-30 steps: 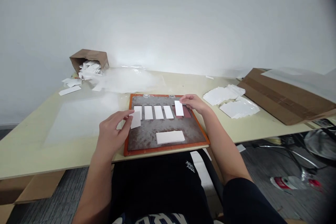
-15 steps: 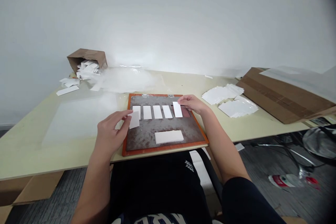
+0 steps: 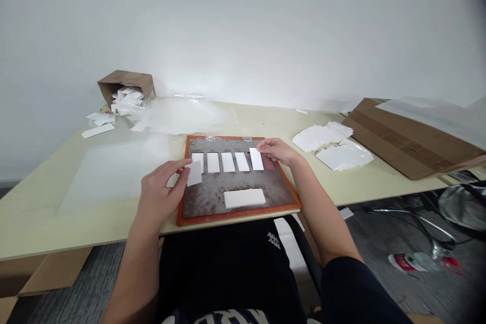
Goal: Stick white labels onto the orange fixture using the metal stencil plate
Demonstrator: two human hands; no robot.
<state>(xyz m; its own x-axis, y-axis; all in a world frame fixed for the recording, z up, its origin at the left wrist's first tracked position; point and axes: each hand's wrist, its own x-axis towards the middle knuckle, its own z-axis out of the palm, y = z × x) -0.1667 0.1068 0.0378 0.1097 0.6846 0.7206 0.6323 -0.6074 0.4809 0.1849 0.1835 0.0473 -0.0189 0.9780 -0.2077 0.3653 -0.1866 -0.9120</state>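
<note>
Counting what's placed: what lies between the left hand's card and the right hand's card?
Head view: between left hand's card and right hand's card, four white cards lie in a row on the orange-framed board, the leftmost partly overlapped.

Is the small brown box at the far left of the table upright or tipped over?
Tipped over. The brown box lies on its side, and white cards spill from its mouth onto the table.

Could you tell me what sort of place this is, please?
Likely a small packing or assembly workbench in a plain room: a long table by a bare wall, an orange-framed board over which the left hand and right hand hold white cards, card stacks, and a tipped box spilling more.
</note>
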